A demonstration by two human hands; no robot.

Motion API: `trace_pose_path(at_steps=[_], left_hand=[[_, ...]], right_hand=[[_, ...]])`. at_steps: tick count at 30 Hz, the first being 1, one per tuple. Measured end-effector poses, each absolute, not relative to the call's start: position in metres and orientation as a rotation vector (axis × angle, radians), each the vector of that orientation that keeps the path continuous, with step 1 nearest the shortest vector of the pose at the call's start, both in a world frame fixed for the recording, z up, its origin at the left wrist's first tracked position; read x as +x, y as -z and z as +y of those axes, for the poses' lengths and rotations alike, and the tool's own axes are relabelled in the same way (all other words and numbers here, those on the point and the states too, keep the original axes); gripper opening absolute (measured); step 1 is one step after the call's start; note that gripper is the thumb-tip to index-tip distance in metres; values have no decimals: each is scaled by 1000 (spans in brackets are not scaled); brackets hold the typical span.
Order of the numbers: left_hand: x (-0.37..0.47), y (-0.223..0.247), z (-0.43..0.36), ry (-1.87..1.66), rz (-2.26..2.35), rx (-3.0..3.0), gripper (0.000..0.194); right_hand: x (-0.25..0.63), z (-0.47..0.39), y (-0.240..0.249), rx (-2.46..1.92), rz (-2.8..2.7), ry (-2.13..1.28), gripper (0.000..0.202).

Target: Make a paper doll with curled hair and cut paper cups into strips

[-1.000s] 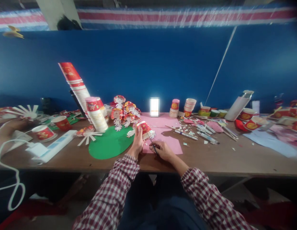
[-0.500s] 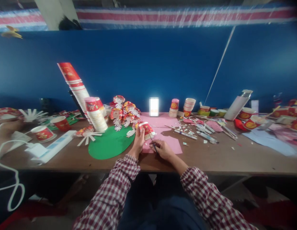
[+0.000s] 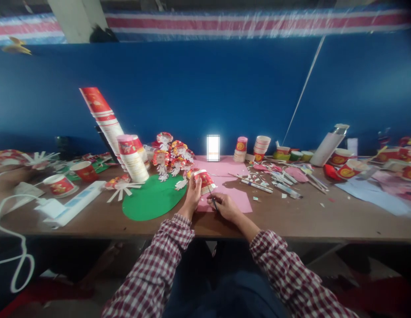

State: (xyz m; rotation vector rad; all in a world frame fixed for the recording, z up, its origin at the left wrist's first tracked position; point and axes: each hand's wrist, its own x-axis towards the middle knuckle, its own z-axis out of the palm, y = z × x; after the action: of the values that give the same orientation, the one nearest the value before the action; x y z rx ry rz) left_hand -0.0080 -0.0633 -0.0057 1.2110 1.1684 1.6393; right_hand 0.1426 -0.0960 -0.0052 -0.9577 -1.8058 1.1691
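My left hand (image 3: 192, 196) is closed around a red and white paper cup (image 3: 204, 180), tipped on its side above pink paper (image 3: 237, 201). My right hand (image 3: 227, 206) grips a slim dark-handled tool (image 3: 213, 201) like a pen. Its thin tip points up at the cup's lower edge; whether it is a knife or scissors I cannot make out. Left of my hands lies a green oval sheet (image 3: 152, 201). Behind that sheet cluster several paper figures (image 3: 161, 161) cut from white and red paper.
Stacked paper cups (image 3: 108, 121) lean at the left, near a white power strip (image 3: 76, 203). A glowing screen (image 3: 213, 148) stands at the back. Pens (image 3: 256, 185) and paper scraps lie to the right, then a flask (image 3: 329, 145). At far left another person's hand (image 3: 18, 174) holds cut paper.
My hands and the cup have barely shifted. At far left, the other person's hand and the fringed paper by it have moved slightly.
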Motion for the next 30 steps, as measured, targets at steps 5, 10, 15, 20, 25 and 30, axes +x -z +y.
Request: trace_pose_path(at_steps=[5, 10, 15, 20, 25, 30], left_hand=[[-6, 8, -62, -1579, 1273, 1372, 57], [-5, 7, -62, -1592, 1246, 1375, 54], [-6, 6, -63, -1594, 1242, 1377, 54], [-4, 7, -63, -1597, 1256, 1347, 55], [-2, 8, -62, -1587, 1240, 1359, 58], [-2, 7, -62, -1611, 1245, 1328, 51]], right_hand=[[143, -95, 5, -960, -1812, -1112, 36], [143, -96, 3, -964, -1801, -1113, 35], [143, -98, 0, -948, -1757, -1175, 34], [141, -98, -1, -940, -1699, -1224, 39], [140, -98, -2, -919, -1618, -1281, 41], [141, -99, -4, -917, -1618, -1273, 40]])
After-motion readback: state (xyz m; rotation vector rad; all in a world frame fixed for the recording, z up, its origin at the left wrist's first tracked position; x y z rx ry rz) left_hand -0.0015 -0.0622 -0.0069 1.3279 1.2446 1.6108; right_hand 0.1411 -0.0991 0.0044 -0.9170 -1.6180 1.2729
